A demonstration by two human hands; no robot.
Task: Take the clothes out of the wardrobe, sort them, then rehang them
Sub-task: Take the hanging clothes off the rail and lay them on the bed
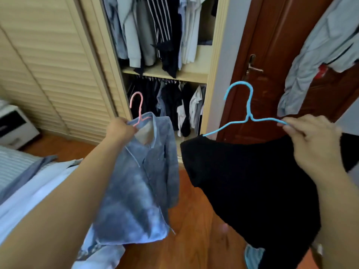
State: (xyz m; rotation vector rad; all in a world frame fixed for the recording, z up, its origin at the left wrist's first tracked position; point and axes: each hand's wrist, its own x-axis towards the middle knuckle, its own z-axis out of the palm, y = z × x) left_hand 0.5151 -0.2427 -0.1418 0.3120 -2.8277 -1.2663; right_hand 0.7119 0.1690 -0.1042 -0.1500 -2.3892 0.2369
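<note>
My left hand (120, 129) grips a faded blue shirt (143, 177) at its shoulder, on a pink hanger (138, 107). My right hand (310, 140) pinches the right arm of a blue hanger (246, 105) together with a black garment (248, 189) that hangs from it. Both are held up in front of the open wardrobe (213, 61). Shirts (155, 30) hang on its upper rail and dark clothes (174, 101) on the lower rail.
A louvred wardrobe door (48, 70) stands to the left. A brown room door (272, 55) is on the right, with a grey garment (318, 55) hanging over it. Clothes (29, 183) lie on the bed at lower left. A white unit (13, 125) stands by the wall.
</note>
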